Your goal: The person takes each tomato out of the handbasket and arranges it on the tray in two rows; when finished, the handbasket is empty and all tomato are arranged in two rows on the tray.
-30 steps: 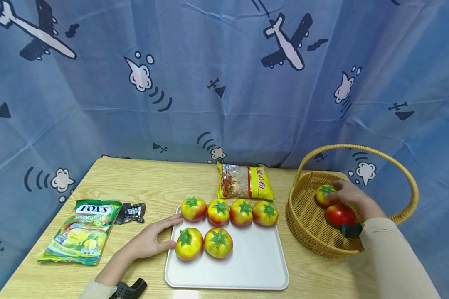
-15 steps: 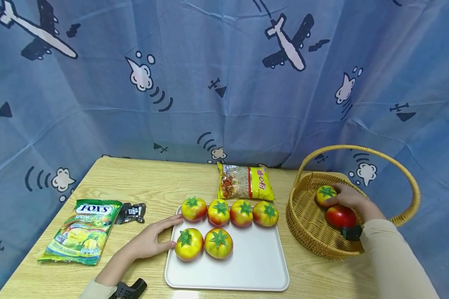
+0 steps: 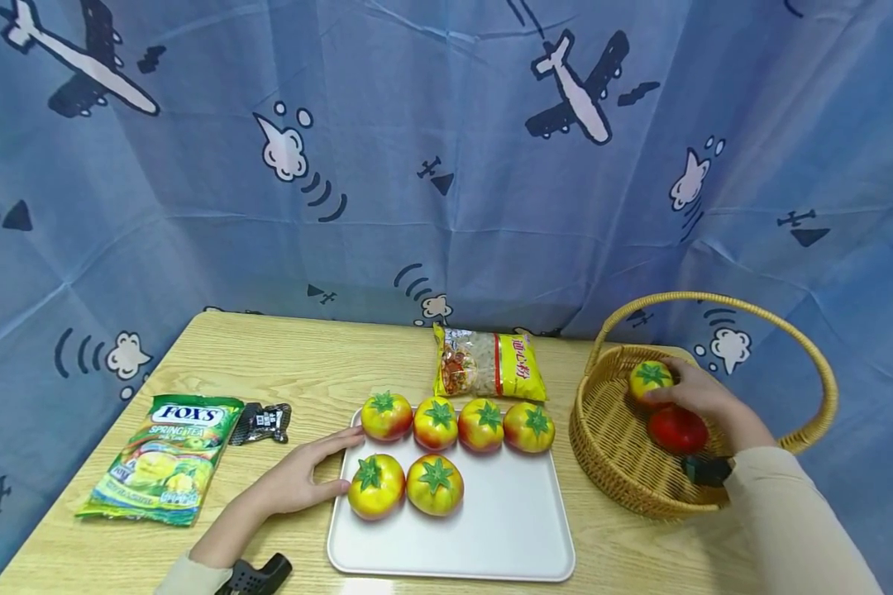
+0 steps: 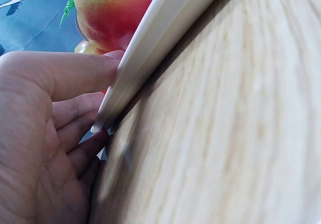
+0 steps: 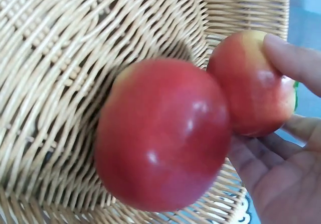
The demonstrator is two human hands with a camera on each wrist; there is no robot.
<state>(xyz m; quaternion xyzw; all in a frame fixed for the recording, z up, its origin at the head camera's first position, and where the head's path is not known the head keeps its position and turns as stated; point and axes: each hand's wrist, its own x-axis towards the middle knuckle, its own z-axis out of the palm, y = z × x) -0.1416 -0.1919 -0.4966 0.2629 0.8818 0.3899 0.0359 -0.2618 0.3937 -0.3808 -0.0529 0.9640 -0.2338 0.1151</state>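
Note:
In the head view my right hand [image 3: 695, 392] reaches into the wicker basket [image 3: 618, 471] and grips a yellow-red tomato [image 3: 649, 378], its green star-shaped top facing up. The right wrist view has the thumb and fingers on either side of this tomato [image 5: 251, 86]. Beside it in the basket sits another tomato [image 5: 163, 133], showing a plain red side. My left hand [image 3: 298, 475] rests at the left edge of a white tray [image 3: 506, 529], thumb and fingers spread apart. Up close, thumb and fingertips touch the tray's rim [image 4: 135, 53].
Several tomatoes stand on the tray, a row along its far side and a pair [image 3: 435, 485] at front left. A yellow pasta bag [image 3: 484, 364] lies behind it. At left are a green candy bag [image 3: 164, 463] and a small black packet [image 3: 262, 424]. The basket's tall handle [image 3: 714, 297] arches over my right arm.
My right hand has closed further round the tomato in the basket and raised it slightly. The left hand and tray stay put.

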